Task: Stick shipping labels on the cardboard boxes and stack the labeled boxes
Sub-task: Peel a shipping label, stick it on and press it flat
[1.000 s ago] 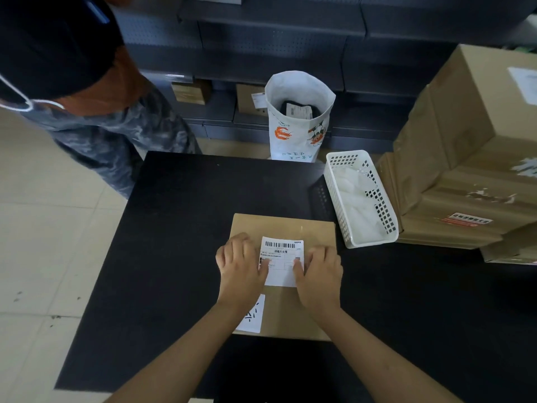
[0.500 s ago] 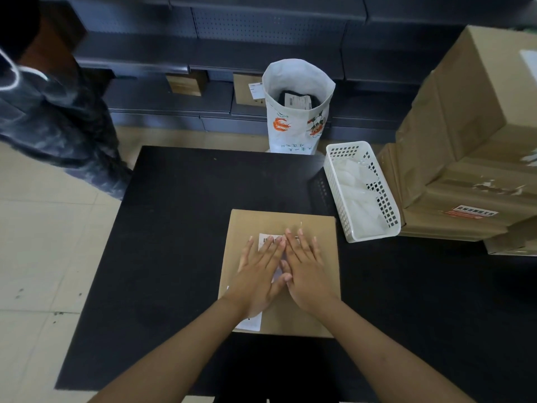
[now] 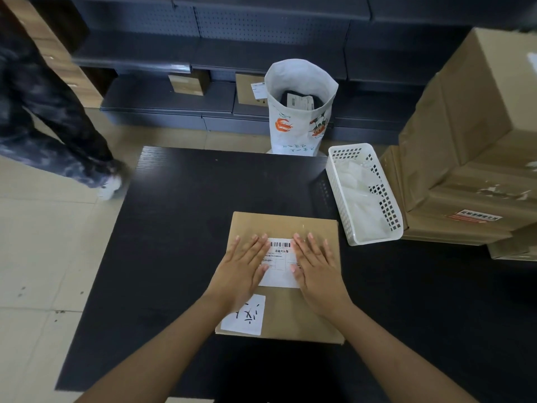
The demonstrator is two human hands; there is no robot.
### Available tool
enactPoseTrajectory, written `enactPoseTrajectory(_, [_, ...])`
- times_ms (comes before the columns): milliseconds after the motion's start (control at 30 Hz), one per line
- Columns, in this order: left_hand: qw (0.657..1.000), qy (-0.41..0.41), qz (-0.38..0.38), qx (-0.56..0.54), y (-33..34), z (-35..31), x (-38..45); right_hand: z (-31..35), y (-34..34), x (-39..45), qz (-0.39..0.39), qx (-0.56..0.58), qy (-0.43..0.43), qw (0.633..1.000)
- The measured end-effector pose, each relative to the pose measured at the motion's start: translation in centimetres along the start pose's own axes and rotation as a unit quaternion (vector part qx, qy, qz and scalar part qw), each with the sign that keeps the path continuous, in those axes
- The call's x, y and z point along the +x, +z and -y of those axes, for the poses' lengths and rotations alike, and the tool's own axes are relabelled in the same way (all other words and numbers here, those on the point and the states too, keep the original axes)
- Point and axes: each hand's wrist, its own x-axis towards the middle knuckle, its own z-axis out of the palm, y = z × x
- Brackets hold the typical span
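Now the fingers of the left hand (image 3: pixel 242 264) and right hand (image 3: pixel 315 264) lie straight and flat, pressing either long edge of the shipping label (image 3: pixel 280 261), which sits between them on the cardboard box (image 3: pixel 315 228). The label's long axis runs away from the person. The box lies flat on the worktop (image 3: pixel 186 228); the stacked boxes (image 3: pixel 465 175) stand to the right, nearer the right hand.

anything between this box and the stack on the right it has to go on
Yes: the white basket stands on the table between the box and the stack. Both hands, left and right, lie flat on the label.
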Motion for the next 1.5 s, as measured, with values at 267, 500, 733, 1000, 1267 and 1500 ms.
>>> enactPoseTrajectory(267, [1.0,0.007,0.009,-0.027,-0.2,-0.3,0.2,-0.4,0.3,-0.7,-0.001,-0.02,0.029,0.999])
enactPoseTrajectory(500, [0.997,-0.003,0.018,-0.081,-0.7,-1.2,-0.2,0.2,0.4,-0.9,-0.006,0.01,0.03,0.999])
enactPoseTrajectory(733, [0.99,0.051,0.015,-0.129,0.0,-3.3,-2.5,2.8,0.7,-2.7,0.019,-0.009,-0.039,0.999])
enactPoseTrajectory(1000, [0.994,0.052,0.015,-0.097,1.4,-1.8,-2.6,1.4,0.8,-3.1,0.029,-0.017,0.026,0.999])
enactPoseTrajectory(1267, [0.997,0.035,0.01,-0.068,1.4,-0.9,-3.6,1.5,0.5,-3.5,0.051,0.024,0.04,0.998])
enactPoseTrajectory(1500, [0.987,0.081,0.023,-0.14,0.2,-3.8,-5.2,3.2,1.1,-5.4,0.013,-0.017,-0.045,0.999])
